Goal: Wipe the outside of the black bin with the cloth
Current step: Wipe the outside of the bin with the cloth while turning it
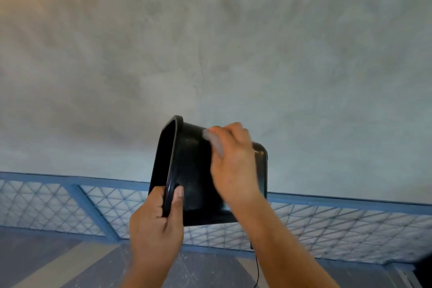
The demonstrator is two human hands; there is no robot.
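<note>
Up against the grey wall (210,42) I hold the black bin (194,170) on its side, my left hand (156,222) gripping its rim, thumb outside. My right hand (233,166) curls around the pale cloth (214,141) (blurred), pressing it on the bin's outer wall.

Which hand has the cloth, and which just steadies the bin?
The right hand holds the cloth against the outer wall of the black bin; the left hand only grips its rim.
</note>
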